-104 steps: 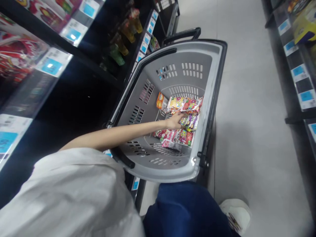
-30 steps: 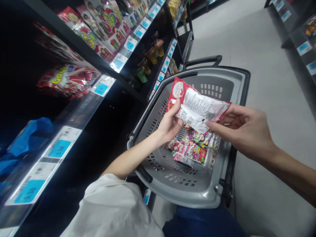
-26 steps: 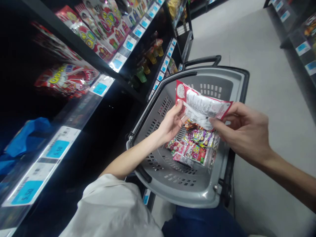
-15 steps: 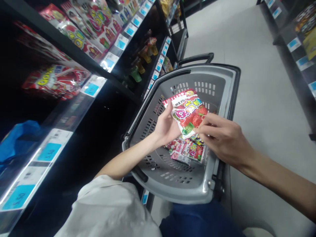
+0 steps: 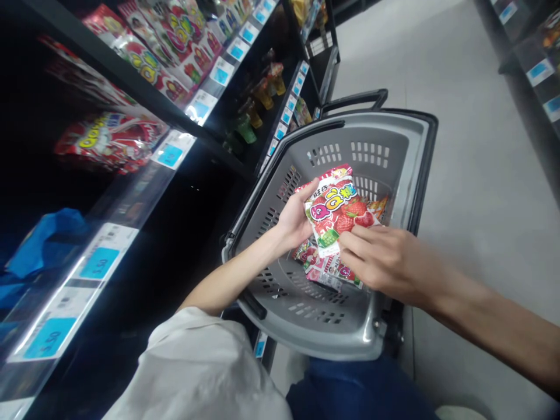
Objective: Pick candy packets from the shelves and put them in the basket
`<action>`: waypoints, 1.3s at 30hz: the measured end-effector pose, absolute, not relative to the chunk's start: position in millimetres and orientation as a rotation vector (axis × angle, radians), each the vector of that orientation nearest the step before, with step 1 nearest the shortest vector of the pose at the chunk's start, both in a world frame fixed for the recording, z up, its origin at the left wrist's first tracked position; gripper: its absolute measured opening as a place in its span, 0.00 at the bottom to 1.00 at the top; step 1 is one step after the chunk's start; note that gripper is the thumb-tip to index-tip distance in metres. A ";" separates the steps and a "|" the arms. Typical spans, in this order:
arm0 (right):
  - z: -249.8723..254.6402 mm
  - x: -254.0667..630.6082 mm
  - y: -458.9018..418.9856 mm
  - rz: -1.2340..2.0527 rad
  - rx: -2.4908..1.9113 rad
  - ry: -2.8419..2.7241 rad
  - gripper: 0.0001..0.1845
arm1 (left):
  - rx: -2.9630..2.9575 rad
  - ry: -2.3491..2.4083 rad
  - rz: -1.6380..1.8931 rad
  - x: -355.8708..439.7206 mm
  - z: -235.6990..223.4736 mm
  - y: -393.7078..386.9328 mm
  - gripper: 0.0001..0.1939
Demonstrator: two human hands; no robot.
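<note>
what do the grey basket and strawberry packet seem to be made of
Grey basket: probably moulded plastic, smooth with a soft sheen; rows of slots pierce its walls and light catches the rim. Strawberry packet: likely thin printed plastic film, glossy, with flat edge strips; a foil layer can't be ruled out.

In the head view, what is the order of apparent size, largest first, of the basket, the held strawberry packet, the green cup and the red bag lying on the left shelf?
1. Basket
2. Strawberry packet and red bag: too alike in visible area to rank
3. Green cup
</note>
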State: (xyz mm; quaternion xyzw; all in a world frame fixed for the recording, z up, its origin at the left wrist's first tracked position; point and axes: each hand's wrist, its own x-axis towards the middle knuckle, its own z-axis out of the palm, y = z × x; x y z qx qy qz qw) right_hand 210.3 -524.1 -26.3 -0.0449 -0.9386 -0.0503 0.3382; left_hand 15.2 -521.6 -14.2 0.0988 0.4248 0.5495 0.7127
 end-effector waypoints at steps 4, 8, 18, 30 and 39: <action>-26.3 213.6 -521.9 -0.080 -0.087 -2.440 0.18 | 0.197 0.934 1.201 16.3 -11.7 -522.9 0.22; -32.3 215.1 -516.8 0.026 -0.142 -2.445 0.18 | 0.208 0.927 1.215 16.4 -13.8 -522.8 0.21; -38.7 213.4 -511.8 0.077 -0.225 -2.411 0.18 | 0.206 0.956 1.230 20.2 -9.5 -522.7 0.21; -39.3 214.5 -506.8 0.187 -0.175 -2.514 0.19 | 0.186 0.949 1.259 19.8 -11.0 -521.9 0.21; -24.9 200.5 -525.0 -0.157 -0.141 -2.762 0.09 | 0.228 0.959 1.238 12.3 -20.7 -523.5 0.21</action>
